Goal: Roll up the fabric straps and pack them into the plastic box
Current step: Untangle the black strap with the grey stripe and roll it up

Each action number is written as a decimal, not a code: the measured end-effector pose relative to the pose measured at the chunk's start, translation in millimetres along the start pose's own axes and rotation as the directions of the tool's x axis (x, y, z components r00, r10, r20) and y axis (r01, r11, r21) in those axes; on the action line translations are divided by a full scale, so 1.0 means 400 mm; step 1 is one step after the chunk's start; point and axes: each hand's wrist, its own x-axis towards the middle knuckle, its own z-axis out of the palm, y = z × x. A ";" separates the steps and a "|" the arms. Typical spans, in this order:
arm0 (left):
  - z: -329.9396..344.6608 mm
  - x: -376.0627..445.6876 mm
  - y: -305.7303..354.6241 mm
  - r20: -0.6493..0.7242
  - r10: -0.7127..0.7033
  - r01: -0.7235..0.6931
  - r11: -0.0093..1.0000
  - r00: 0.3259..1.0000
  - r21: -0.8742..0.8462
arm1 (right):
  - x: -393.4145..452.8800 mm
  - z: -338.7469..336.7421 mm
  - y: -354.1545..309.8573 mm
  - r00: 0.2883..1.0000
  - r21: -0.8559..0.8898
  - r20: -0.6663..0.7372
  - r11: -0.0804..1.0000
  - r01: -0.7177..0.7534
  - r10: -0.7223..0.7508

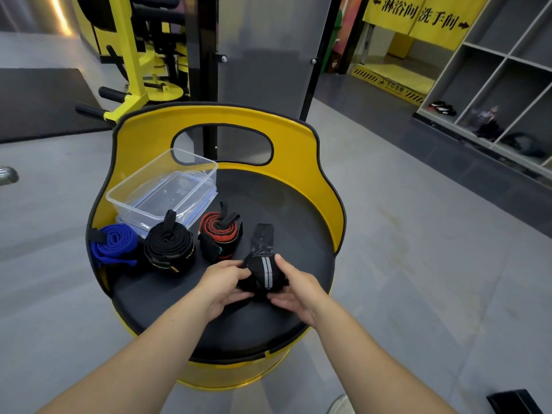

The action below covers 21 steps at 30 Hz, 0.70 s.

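From the head view, a round black-topped counter [286, 204] with a yellow raised back carries a clear plastic box [162, 189] at its far left, with a blue strap roll [112, 243], a black strap roll [169, 249] and a red-and-black strap roll [220, 239] lined up just in front of it; grey shelving [493, 85] stands well apart to the right. Nearer the person, the left hand [222, 283] and right hand [294, 289] each close their grip on a black strap with a grey stripe [264, 274], fingers curled round its two sides; it seems mostly rolled, its loose end [263, 237] pointing away toward the red roll.

Grey floor [418, 234], yellow gym machine [131, 55], grey cubby shelves [507, 76].
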 end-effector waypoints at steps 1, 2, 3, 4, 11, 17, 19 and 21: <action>-0.003 -0.001 -0.001 0.011 0.003 -0.003 1.000 1.000 0.001 | 0.005 0.001 0.001 1.000 0.046 -0.018 0.999 0.006 -0.005; -0.006 -0.004 0.000 0.022 0.010 -0.010 1.000 1.000 0.002 | 0.004 0.003 -0.002 1.000 0.084 -0.021 0.996 0.008 -0.006; -0.009 -0.009 0.002 0.034 0.020 -0.020 1.000 0.999 0.000 | 0.002 0.002 -0.007 1.000 0.111 -0.009 0.994 0.009 -0.008; -0.010 -0.015 0.004 0.049 0.033 -0.033 0.999 0.998 -0.004 | -0.001 0.000 -0.013 1.000 0.133 0.006 0.991 0.006 -0.007; 0.007 -0.073 0.067 0.193 0.134 -0.117 0.988 0.972 -0.097 | -0.036 -0.021 -0.066 0.989 0.230 0.047 0.965 0.126 -0.140; -0.021 -0.122 0.145 0.251 0.150 -0.146 0.989 0.956 -0.031 | -0.099 -0.011 -0.099 0.938 0.168 0.203 0.954 0.248 -0.280; -0.036 -0.153 0.166 0.331 0.127 -0.142 0.990 0.935 0.020 | -0.127 -0.015 -0.110 0.918 0.160 0.252 0.949 0.271 -0.305; -0.051 -0.181 0.175 0.405 0.096 -0.148 0.984 0.909 0.099 | -0.152 -0.017 -0.113 0.900 0.153 0.294 0.946 0.287 -0.321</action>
